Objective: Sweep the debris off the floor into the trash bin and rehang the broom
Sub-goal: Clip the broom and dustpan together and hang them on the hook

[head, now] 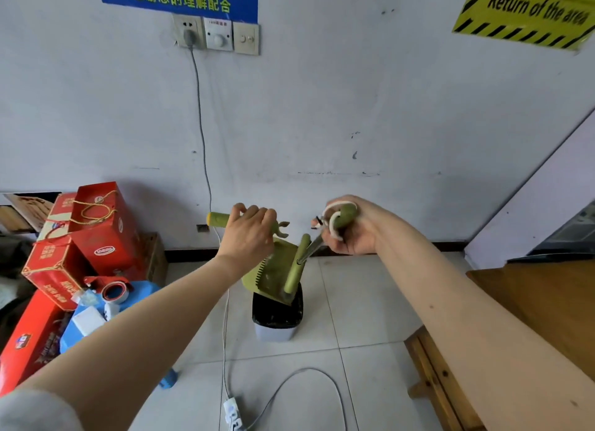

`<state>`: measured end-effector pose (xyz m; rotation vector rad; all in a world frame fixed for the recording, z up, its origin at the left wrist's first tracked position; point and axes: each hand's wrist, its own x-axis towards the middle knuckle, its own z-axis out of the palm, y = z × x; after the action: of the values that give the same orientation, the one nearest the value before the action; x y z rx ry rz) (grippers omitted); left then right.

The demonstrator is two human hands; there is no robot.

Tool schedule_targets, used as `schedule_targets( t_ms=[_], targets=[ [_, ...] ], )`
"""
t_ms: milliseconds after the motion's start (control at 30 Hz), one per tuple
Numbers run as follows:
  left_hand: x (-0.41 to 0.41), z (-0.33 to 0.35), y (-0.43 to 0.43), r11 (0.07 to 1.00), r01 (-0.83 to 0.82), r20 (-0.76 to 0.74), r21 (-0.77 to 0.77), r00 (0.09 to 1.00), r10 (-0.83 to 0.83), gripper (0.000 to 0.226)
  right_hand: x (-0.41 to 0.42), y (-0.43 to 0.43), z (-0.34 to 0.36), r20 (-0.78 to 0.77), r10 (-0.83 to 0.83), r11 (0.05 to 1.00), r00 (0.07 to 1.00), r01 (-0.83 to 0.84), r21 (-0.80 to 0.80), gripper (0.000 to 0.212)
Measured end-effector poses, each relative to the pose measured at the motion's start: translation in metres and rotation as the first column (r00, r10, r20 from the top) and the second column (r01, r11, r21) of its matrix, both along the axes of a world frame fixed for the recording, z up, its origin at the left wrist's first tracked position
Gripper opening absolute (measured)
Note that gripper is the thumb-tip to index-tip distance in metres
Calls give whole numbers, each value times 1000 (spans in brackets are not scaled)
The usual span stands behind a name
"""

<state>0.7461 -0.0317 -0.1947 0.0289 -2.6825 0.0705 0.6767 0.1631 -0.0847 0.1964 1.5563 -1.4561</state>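
My left hand (249, 234) grips the green handle of the dustpan (273, 274), whose pan tilts down over the trash bin (277, 318), a white bin lined with a black bag. My right hand (349, 229) is closed around the green top of the broom handle (344, 218), which carries a white hanging loop. The metal broom shaft (311, 248) slants down to the green broom head (294, 277), which lies against the dustpan above the bin's mouth.
Red gift boxes (93, 234), a roll of tape (115, 291) and a blue container (96, 314) are piled at the left. A white cable and power strip (232, 411) lie on the tiled floor. A wooden bench (450, 382) stands at the right.
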Motion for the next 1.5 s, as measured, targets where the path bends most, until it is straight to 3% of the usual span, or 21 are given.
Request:
schedule_targets(
  t_ms=[167,367,500,667,767,900,1000,1133,1267,1367,1500],
  targets=[
    [-7,9,-16,996,76,-33,-44,996,-77,20,-8,-41,39,-59,117,993,991,-118,-19,32],
    [-27,28,-20,992,123,-111,-10,986,-123,24,-5,-57,73,-152,434,894,888,-404,192,23],
    [-49,46,-15,974,224,-179,-28,958,-225,32,-20,-50,96,-162,544,834,823,-509,213,30],
    [-77,75,7,983,181,-237,32,957,-169,20,-53,-34,125,-144,522,849,840,-497,179,16],
    [-90,84,20,990,137,-178,15,975,-132,27,-72,-23,132,-147,521,852,840,-502,151,7],
    [-104,98,36,988,151,-71,-10,986,-152,42,-103,-3,142,-161,548,832,821,-516,202,16],
    [-117,105,55,991,131,-71,-40,988,-134,51,-128,17,154,-191,526,848,829,-494,193,18],
    [-137,124,81,999,-41,-116,23,992,43,67,-144,24,169,-219,575,818,788,-554,157,22],
    [-159,147,93,987,-160,-67,31,985,162,70,-151,33,186,-295,623,776,724,-619,120,13],
    [-169,156,101,980,-195,-107,28,974,197,67,-164,41,186,-392,613,761,686,-646,60,35],
    [-180,169,104,965,-255,-102,53,960,260,64,-189,54,157,-509,455,823,731,-564,-74,55]
  ],
)
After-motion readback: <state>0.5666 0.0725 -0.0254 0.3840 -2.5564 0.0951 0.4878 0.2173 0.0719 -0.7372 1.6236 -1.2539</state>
